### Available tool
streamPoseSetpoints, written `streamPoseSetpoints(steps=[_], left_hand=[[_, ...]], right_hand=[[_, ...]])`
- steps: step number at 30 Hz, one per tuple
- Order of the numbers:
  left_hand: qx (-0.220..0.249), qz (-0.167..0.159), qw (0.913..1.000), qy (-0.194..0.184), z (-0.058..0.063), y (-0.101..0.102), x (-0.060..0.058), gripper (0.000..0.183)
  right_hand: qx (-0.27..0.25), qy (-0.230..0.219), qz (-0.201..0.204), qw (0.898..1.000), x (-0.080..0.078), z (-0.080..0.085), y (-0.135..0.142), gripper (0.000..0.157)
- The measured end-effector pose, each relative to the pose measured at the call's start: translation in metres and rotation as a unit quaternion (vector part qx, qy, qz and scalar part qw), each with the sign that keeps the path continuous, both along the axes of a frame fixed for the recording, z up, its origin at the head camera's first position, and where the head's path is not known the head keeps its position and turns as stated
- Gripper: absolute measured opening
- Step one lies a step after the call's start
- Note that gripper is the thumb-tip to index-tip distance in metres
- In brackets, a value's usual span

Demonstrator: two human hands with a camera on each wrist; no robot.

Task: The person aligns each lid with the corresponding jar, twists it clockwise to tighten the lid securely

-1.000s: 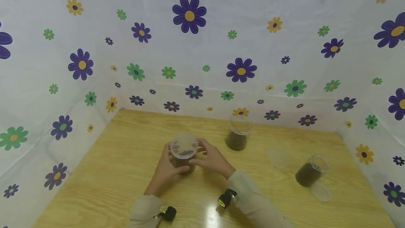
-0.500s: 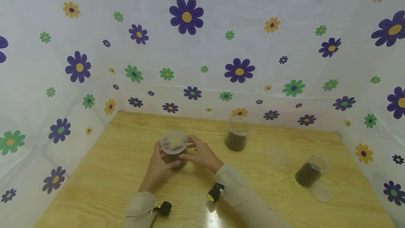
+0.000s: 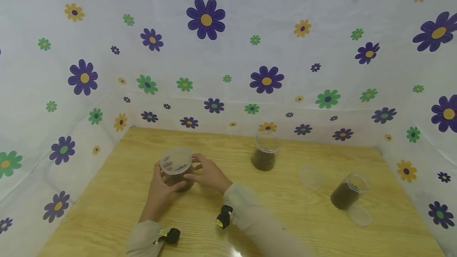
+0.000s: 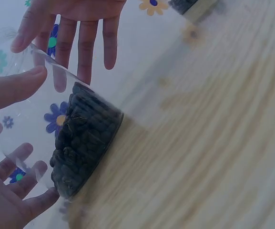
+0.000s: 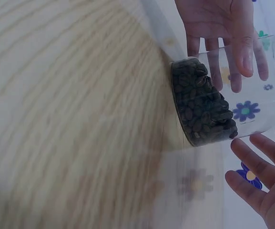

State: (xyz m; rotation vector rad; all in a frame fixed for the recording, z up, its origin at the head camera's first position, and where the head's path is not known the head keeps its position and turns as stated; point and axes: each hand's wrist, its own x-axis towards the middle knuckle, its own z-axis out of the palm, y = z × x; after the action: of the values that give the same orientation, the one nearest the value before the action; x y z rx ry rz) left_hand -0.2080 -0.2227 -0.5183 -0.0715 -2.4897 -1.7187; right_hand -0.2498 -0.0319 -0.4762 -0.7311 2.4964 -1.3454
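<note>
A clear jar [image 5: 204, 105], partly filled with dark coffee beans [image 4: 82, 140], is between both hands at the table's left half. It looks upright, and a translucent lid [image 3: 176, 160] covers its top. My left hand [image 3: 157, 189] grips the jar's left side, thumb at the front. From the right, my right hand [image 3: 210, 175] holds the same jar, its fingers spread round the wall. Whether the jar's base touches the table I cannot tell.
An open jar [image 3: 264, 158] with dark contents stands at the back, right of the hands. Further right is another open jar [image 3: 344, 195], dark-filled. Two loose translucent lids lie near them, one lid [image 3: 311, 177] between the jars, another lid [image 3: 359, 215] at the front. Flowered cloth [image 3: 235, 54] surrounds the wooden table [image 3: 285, 217].
Both hands have carried or slid the lidded jar leftward across the table, keeping their hold. The head view has turned slightly. The two other jars and the loose lids stay put.
</note>
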Motion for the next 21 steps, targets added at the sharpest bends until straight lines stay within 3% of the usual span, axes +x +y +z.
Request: streamPoseSetpoints(steps=[13,21], left_hand=[[0.011,-0.014,0.9997,-0.016,0.007,-0.043,0.03,0.101],[0.028,-0.018,0.9995,-0.002,0.011,-0.053,0.04,0.101]], right_hand=[[0.013,-0.01,0.022,1.0,0.021,0.002,-0.039,0.06],[0.013,0.001,0.036,0.999,0.028,0.003,-0.049,0.06]])
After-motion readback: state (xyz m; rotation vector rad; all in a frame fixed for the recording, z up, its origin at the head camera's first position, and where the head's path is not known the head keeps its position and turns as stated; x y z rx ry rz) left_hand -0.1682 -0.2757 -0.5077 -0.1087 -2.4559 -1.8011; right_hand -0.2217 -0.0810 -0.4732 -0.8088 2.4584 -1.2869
